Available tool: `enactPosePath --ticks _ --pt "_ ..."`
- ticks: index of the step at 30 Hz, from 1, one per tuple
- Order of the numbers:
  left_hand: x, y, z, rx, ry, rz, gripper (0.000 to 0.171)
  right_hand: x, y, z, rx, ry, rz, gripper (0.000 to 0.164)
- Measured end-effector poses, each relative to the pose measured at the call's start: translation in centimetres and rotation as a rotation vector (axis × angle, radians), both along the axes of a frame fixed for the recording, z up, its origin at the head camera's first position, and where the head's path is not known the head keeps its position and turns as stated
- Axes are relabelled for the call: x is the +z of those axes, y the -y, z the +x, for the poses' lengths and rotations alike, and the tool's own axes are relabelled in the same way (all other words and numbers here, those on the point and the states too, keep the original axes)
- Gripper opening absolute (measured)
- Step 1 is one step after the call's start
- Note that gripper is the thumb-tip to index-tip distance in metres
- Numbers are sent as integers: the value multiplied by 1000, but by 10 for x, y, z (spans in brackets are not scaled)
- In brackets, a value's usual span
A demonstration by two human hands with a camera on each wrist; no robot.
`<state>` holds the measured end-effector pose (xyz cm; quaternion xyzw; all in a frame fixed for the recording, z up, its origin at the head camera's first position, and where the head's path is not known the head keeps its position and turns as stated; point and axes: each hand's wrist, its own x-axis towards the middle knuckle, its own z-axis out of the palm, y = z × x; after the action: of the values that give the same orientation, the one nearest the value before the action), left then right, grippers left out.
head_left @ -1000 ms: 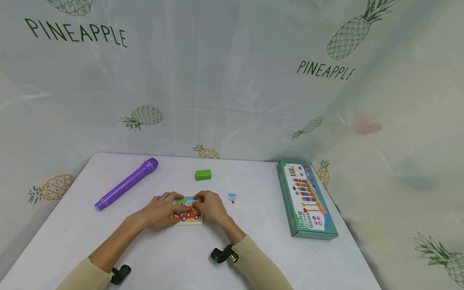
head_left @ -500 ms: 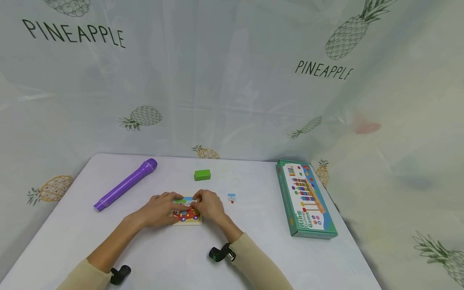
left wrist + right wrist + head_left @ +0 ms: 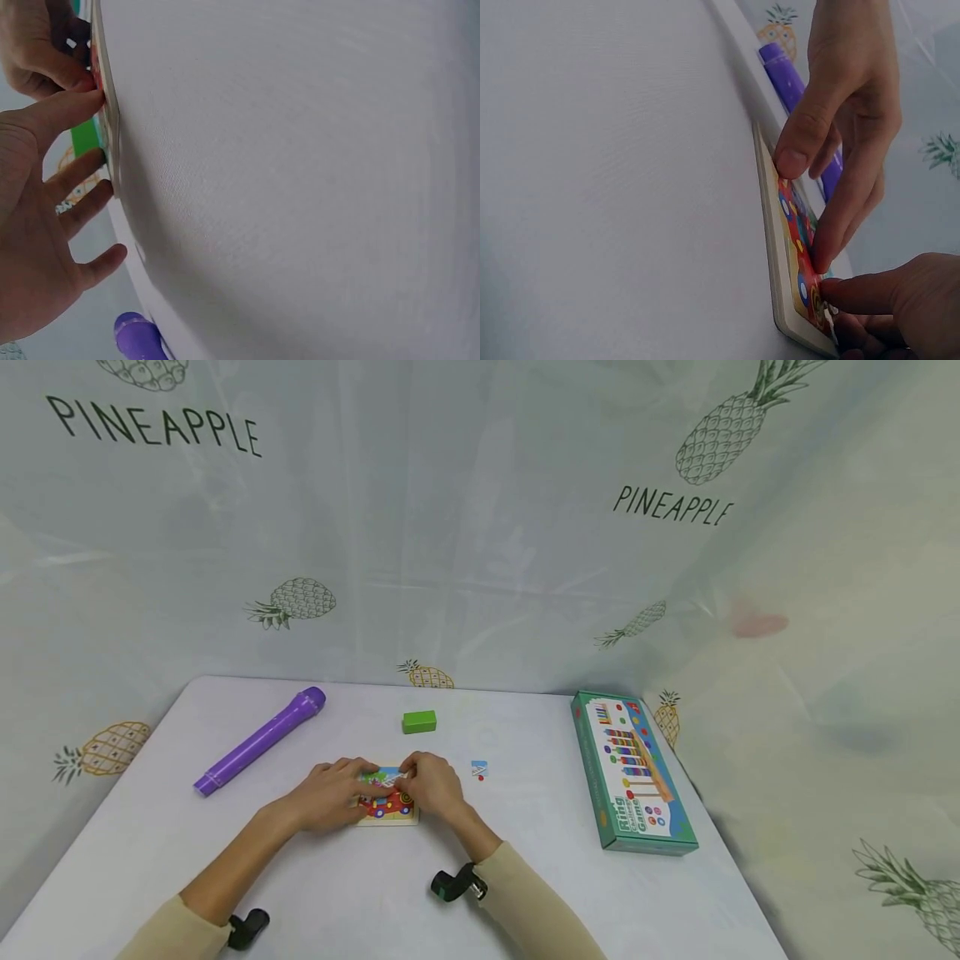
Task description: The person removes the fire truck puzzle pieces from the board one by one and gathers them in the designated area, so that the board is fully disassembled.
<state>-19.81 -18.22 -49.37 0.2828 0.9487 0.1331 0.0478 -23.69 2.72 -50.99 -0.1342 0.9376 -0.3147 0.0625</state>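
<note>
A small wooden jigsaw puzzle board (image 3: 392,807) with a red car picture lies flat on the white table. My left hand (image 3: 330,795) spreads over its left side, the thumb and fingertips touching the picture, as the right wrist view shows with the left hand (image 3: 851,127) above the board (image 3: 775,277). At the board's upper right, my right hand (image 3: 437,787) pinches a puzzle piece (image 3: 829,316) between thumb and fingers. Most of that piece is hidden by the hand. One loose blue puzzle piece (image 3: 480,769) lies to the right of the right hand.
A green block (image 3: 419,722) sits behind the board. To the left lies a purple microphone-shaped tube (image 3: 262,743), slanting toward the back edge. On the right side rests a green-edged game box (image 3: 637,777). A pineapple-print curtain (image 3: 465,527) hangs behind the table.
Very little differs: the right hand shifts slightly at the board's upper right. The left hand stays in place, and the loose piece and other objects have not moved.
</note>
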Motion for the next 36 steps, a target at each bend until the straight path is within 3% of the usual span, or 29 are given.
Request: enactPosePath --ticks 6,14,24,36 --pt "2 0 -1 -6 6 -9 45 -2 1 -2 1 -12 -4 12" --pt "1 0 -1 5 23 -9 45 4 0 -1 11 16 -42 18" --pt "0 0 0 13 31 -12 46 1 1 -3 60 -12 -64 15" --pt "2 -1 -1 16 38 -21 45 13 -23 -9 91 -4 -214 13"
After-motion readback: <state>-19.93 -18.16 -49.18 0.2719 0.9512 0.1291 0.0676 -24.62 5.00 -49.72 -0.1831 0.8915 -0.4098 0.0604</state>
